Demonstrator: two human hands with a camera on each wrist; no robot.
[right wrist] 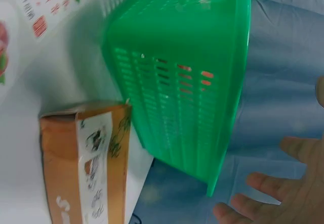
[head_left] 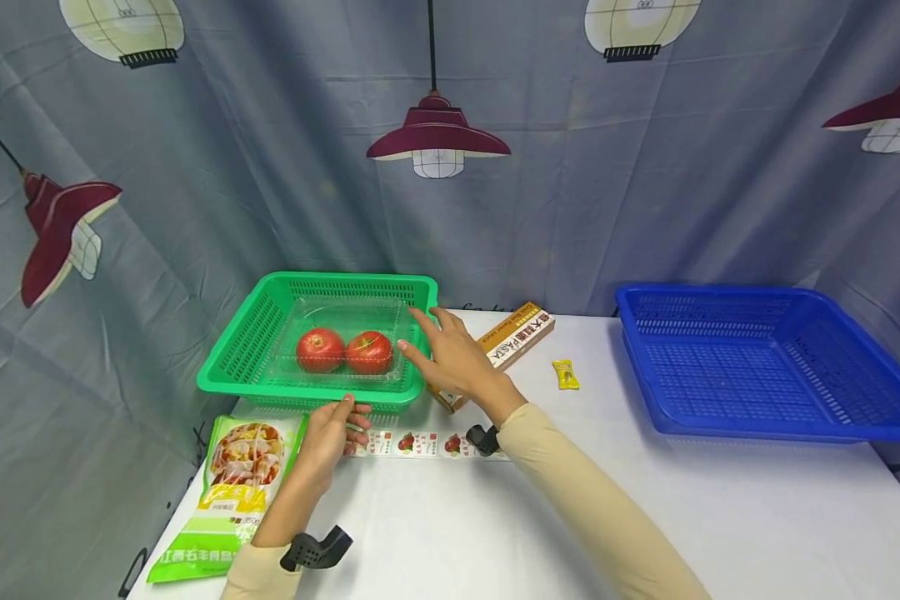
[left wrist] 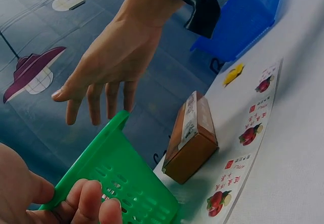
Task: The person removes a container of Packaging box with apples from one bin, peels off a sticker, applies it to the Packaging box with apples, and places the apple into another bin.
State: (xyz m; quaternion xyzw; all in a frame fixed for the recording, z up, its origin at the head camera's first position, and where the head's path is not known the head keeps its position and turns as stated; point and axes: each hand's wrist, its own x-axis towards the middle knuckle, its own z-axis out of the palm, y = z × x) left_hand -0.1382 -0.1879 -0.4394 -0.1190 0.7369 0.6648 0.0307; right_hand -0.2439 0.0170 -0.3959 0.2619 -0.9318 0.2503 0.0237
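Note:
In the head view a green basket [head_left: 228, 379] holds a clear plastic container [head_left: 352, 312] with two tomatoes [head_left: 320, 349] in it. At the basket's front rim is my left hand [head_left: 330, 437], thumb and curled fingers about the rim in the left wrist view. My right hand [head_left: 453, 358] hovers by the basket's right side with spread fingers, holding nothing; the left wrist view shows it above the rim. Beneath this hand lies a pasta box [head_left: 513, 337], next to the basket. A strip of printed labels [head_left: 412, 443] runs along the table before the basket.
A green food bag [head_left: 232, 492] lies at the left, near my left forearm. To the right of the pasta box is a small yellow packet [head_left: 566, 375]. The blue basket [head_left: 750, 429] stands at the right. A grey curtain [head_left: 510, 225] hangs behind the white table [head_left: 450, 533].

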